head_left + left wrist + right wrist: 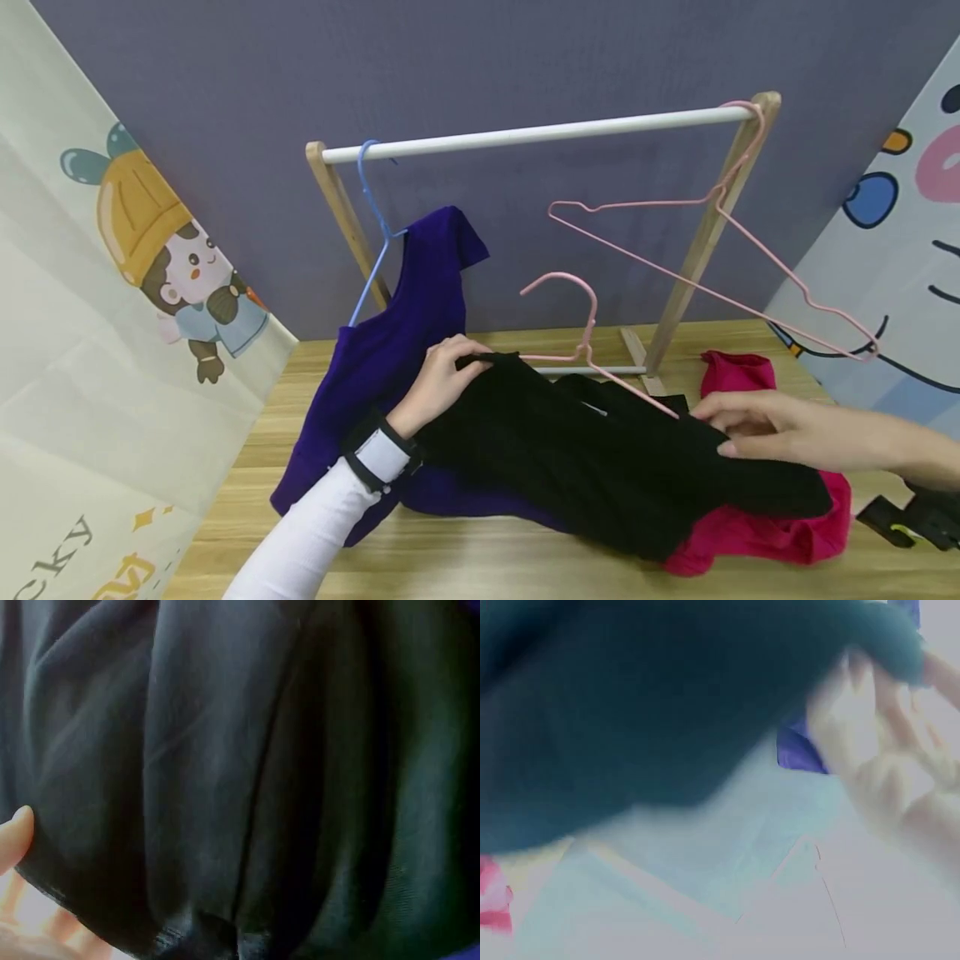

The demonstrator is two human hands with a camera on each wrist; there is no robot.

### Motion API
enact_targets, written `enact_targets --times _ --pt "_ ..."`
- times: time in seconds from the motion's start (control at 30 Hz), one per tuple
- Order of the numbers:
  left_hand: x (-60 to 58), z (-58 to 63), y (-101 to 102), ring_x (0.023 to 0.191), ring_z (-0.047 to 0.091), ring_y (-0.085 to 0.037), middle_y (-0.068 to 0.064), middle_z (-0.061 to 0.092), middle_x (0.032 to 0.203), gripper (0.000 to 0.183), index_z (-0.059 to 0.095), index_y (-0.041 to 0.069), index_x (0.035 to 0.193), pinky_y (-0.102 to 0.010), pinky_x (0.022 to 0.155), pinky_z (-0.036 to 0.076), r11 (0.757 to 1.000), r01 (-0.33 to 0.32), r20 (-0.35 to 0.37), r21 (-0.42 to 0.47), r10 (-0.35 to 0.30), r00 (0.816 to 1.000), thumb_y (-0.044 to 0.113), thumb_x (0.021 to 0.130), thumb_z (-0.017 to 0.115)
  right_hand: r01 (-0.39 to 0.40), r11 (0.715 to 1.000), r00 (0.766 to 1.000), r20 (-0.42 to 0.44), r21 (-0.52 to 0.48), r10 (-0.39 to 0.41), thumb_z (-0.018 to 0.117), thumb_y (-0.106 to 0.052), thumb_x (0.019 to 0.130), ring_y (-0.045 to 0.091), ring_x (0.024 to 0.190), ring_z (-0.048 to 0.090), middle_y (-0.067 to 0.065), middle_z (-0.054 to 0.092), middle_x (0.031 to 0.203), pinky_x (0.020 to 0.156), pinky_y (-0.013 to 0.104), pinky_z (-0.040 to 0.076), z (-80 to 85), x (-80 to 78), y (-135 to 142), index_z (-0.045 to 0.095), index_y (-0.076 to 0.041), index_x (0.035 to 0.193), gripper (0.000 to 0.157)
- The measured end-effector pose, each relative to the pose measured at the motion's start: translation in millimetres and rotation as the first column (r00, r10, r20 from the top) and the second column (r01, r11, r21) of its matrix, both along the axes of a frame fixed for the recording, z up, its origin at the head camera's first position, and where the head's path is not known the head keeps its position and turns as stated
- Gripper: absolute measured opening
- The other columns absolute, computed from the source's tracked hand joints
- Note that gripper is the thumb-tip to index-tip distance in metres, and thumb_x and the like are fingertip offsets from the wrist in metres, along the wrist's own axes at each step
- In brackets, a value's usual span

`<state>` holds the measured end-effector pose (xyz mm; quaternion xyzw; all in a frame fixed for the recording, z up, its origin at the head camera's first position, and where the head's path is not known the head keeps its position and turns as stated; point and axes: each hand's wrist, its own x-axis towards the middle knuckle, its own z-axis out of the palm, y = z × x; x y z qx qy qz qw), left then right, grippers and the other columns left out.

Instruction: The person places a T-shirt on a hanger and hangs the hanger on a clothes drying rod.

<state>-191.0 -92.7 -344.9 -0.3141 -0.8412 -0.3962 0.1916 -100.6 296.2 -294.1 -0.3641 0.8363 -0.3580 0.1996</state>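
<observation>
Black shirt (570,454) lies crosswise between the hands: left hand (442,379) pinches one edge, right hand (780,427) the other; pink hanger (582,351) between, bare arm ending nearer right hand.

Dark slanted letters "cky" (62,554) on pale printed panel (60,350), left of clothes rack (540,134) and lower in head view; word runs to frame's left edge. Orange lettering (123,581) on same panel, slightly nearer clothes rack, cut by bottom edge, cannot be read surely. Small white tag (595,408) on black garment (555,458), before clothes rack: too small to read.
</observation>
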Motion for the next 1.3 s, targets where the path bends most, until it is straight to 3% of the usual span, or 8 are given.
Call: enact_targets --times 0.07,0.23,0.37,0.5,0.73,0.9,1.17,1.3 --pt "-0.9 0.6 -0.5 0.080 0.052 -0.015 -0.002 0.062 0.081 0.009 0.066 0.013 0.085 -0.046 0.079 0.040 1.000 -0.013 -0.012 0.011 0.014 1.000 0.009 0.077 0.064 -0.097 0.992 0.980 0.167 -0.078 0.109 0.047 -0.002 0.088 0.005 0.088 0.048 0.002 0.048 0.099 0.066 0.025 0.048 -0.2 2.7 -6.2 0.038 -0.010 0.122 0.036" --pt "-1.4 2.7 -0.5 0.088 0.053 -0.017 -0.003 0.062 0.083 0.008 0.065 0.012 0.083 -0.042 0.079 0.044 0.999 -0.017 0.004 0.048 0.017 1.000 0.007 0.076 0.065 -0.243 0.930 0.843 0.414 -0.275 0.343 0.045 0.009 0.085 0.015 0.054 0.033 0.011 0.026 0.071 0.054 0.028 0.051 -2.5 11.4 -31.8 0.036 0.000 0.098 0.018" --pt "-1.3 4.5 0.1 0.104 0.050 -0.020 -0.008 0.062 0.089 0.009 0.064 0.009 0.083 -0.041 0.092 0.040 0.997 0.010 0.000 0.073 -0.010 1.000 0.003 0.076 0.065 -0.259 0.926 0.798 0.479 -0.276 0.366 0.048 0.006 0.084 0.006 0.051 0.045 0.008 0.030 0.063 0.057 0.036 0.055 -5.0 20.1 -50.0 0.031 -0.001 0.083 0.019" --pt "-1.7 6.3 -0.3 0.114 0.044 -0.025 -0.015 0.061 0.099 0.011 0.064 0.007 0.083 -0.044 0.098 0.034 0.995 -0.005 -0.009 0.100 0.005 1.000 0.000 0.075 0.065 -0.219 0.935 0.773 0.536 -0.278 0.340 0.050 0.001 0.085 0.012 0.067 0.059 0.002 0.047 0.073 0.062 0.040 0.054 -9.0 25.8 -61.5 0.041 0.001 0.103 0.020" --pt "-1.0 6.0 -2.5 0.123 0.028 -0.036 -0.024 0.033 0.133 0.032 0.053 0.010 0.114 -0.055 0.098 0.028 0.994 -0.108 0.146 0.032 0.102 0.984 0.012 0.083 0.060 -0.170 0.911 0.777 0.519 -0.375 0.358 0.050 0.003 0.084 0.023 0.037 0.042 0.006 0.020 0.063 0.057 0.051 0.049 -22.8 32.6 -81.7 0.022 -0.002 0.077 0.030" --pt "0.2 5.6 -4.8 0.124 0.023 -0.039 -0.028 0.015 0.140 0.058 0.025 0.013 0.135 -0.058 0.097 0.027 0.993 -0.119 0.211 0.008 0.114 0.971 0.025 0.087 0.055 -0.153 0.885 0.824 0.437 -0.439 0.360 0.050 0.005 0.084 0.037 0.038 0.039 0.006 0.018 0.065 0.056 0.050 0.050 -19.9 31.8 -91.9 0.021 -0.003 0.077 0.031" --pt "2.4 1.9 -6.9 0.121 0.031 -0.034 -0.025 0.032 0.134 0.049 0.035 0.008 0.130 -0.054 0.097 0.031 0.995 -0.096 0.227 -0.024 0.099 0.969 0.025 0.088 0.053 -0.151 0.832 0.882 0.307 -0.533 0.357 0.045 0.011 0.085 0.029 0.068 0.061 0.020 0.054 0.081 0.052 0.046 0.052 -4.9 15.6 -107.5 0.036 0.004 0.096 0.016" --pt "6.2 -2.7 -7.9 0.116 0.038 -0.029 -0.020 0.042 0.126 0.038 0.045 0.007 0.122 -0.051 0.096 0.034 0.997 -0.078 0.213 -0.023 0.081 0.974 0.021 0.088 0.054 -0.111 0.838 0.904 0.297 -0.534 0.308 0.045 0.009 0.086 0.031 0.065 0.060 0.021 0.052 0.073 0.051 0.046 0.052 1.6 8.0 -118.9 0.034 0.004 0.096 0.016"
